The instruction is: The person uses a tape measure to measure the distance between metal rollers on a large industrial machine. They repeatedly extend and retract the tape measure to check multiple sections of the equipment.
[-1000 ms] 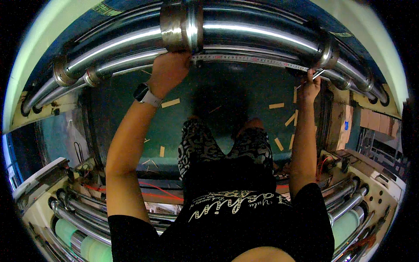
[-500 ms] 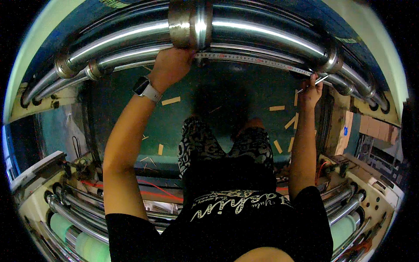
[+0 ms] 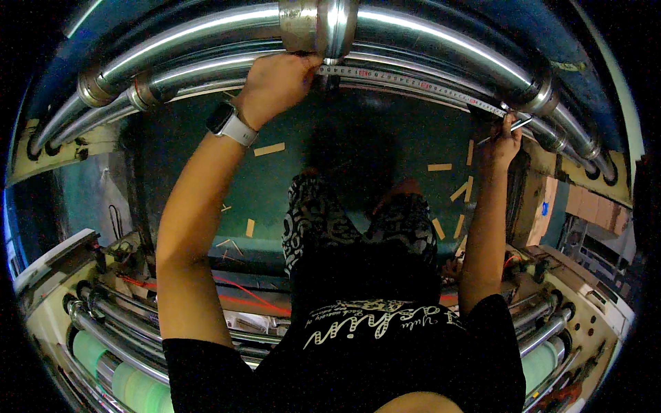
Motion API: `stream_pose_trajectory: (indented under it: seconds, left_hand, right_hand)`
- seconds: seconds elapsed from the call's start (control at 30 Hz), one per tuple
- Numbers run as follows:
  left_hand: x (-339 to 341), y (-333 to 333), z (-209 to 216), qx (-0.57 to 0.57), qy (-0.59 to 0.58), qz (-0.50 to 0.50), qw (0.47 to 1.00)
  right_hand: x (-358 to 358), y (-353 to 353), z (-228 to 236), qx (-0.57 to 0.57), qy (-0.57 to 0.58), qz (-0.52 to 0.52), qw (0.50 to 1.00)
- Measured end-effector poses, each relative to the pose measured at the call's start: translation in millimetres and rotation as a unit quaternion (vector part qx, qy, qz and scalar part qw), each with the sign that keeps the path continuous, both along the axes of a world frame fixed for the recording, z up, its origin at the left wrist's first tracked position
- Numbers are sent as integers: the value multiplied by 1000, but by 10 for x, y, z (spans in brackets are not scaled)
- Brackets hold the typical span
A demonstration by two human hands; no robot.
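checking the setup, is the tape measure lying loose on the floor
No, the tape measure is stretched along the steel roller, held between the left hand and right hand.

Left arm: raised from the lower edge, forearm angled up and inward, elbow bent.
Left wrist: carried a white-banded watch.
Left hand (image 3: 275, 84): held high near the centre, fingers curled closed, knuckles toward the camera.
Right arm: reached almost straight up along the right side.
Right hand (image 3: 504, 143): raised, fingers pinched together at the top.
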State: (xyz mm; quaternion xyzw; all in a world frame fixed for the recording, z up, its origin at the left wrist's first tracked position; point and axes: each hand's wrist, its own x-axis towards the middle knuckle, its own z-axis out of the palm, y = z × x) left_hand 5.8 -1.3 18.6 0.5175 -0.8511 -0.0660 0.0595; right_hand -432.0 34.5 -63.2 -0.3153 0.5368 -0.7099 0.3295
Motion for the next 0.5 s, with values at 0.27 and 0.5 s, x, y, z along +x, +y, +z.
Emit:
stream_pose_trajectory:
  seconds: [0.27, 0.5]
  left_hand:
    - [28, -57, -66, -11, 27, -4, 1000]
    - [59, -80, -21, 41, 21, -2, 999]
  right_hand:
    - [-63, -40, 5, 25, 13, -26, 999]
    - [44, -34, 90, -2, -13, -1, 1000]
